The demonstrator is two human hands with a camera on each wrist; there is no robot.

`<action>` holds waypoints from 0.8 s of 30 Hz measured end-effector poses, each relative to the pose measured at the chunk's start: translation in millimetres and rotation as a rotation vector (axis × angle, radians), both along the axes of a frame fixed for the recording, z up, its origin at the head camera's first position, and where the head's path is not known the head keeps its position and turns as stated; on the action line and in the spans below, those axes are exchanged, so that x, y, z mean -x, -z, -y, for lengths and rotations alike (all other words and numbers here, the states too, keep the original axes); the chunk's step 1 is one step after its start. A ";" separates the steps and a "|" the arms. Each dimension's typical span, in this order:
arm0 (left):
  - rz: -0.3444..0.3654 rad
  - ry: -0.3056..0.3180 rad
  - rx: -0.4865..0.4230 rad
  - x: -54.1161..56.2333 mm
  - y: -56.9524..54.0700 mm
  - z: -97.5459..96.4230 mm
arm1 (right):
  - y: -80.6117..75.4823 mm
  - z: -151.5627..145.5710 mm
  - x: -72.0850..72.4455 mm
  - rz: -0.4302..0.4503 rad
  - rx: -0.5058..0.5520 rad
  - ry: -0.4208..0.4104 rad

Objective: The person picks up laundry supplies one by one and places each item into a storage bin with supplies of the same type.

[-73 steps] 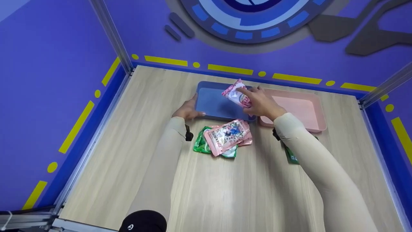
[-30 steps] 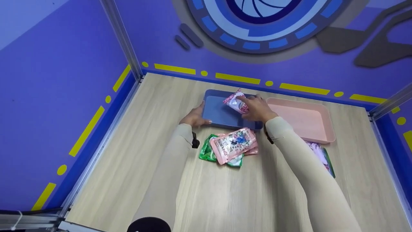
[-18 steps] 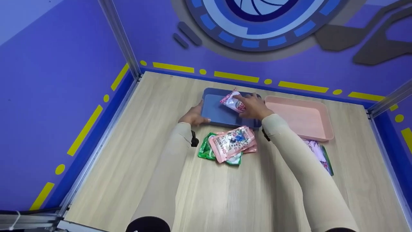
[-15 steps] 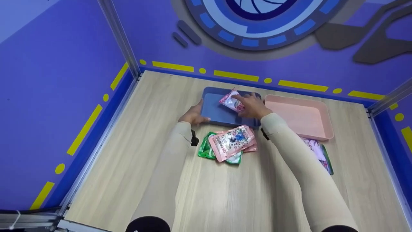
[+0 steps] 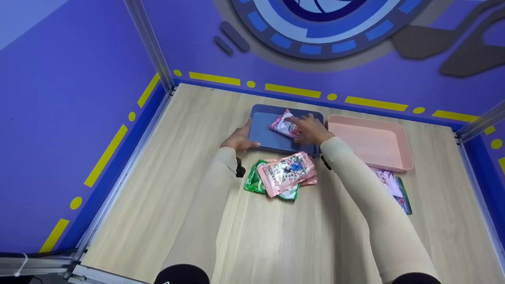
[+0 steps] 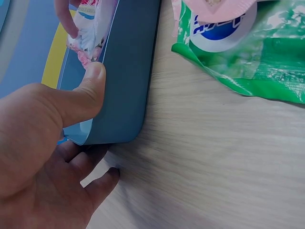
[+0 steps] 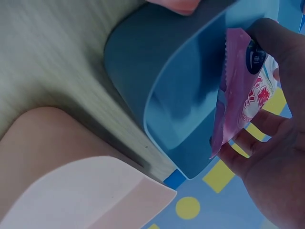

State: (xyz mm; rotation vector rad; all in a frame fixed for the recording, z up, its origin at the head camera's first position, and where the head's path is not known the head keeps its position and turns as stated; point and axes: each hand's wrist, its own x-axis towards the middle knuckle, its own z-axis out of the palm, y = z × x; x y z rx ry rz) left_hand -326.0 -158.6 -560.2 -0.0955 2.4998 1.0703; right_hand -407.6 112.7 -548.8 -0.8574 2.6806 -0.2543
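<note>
My left hand (image 5: 238,139) grips the left end of a blue tray (image 5: 260,136); in the left wrist view the thumb (image 6: 93,81) rests on the rim and the fingers are at the outer side. Over the tray's inside, my right hand (image 5: 311,129) holds a small pink-and-white packet (image 5: 285,124), tilted, between thumb and fingers. The right wrist view shows the packet's (image 7: 236,90) crimped pink edge and red lettering, low within the tray walls.
In front of the blue tray lies a pile with a pink pouch (image 5: 286,173) over green pouches (image 5: 254,182). A pink tray (image 5: 371,142) stands just right of the blue one. Purple and green packets (image 5: 388,183) lie before it, partly behind my right sleeve. Walls border the table.
My right hand has lowered the pink-and-white packet further into the blue tray. My left hand keeps its hold on the tray's end. The head view has shifted slightly.
</note>
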 end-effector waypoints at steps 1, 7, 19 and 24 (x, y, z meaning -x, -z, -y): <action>0.003 -0.002 -0.002 -0.1 -0.2 -0.2 | 0.0 -0.3 0.3 0.003 -0.002 0.002; 0.011 -0.005 -0.024 -1.1 -1.4 0.2 | 0.3 -2.3 0.4 0.000 -0.004 -0.011; 0.012 0.024 0.013 0.3 0.7 1.8 | 3.5 0.7 0.9 0.048 -0.009 -0.004; 0.005 0.027 0.012 0.1 0.6 2.0 | 3.7 1.8 1.0 0.056 -0.013 -0.003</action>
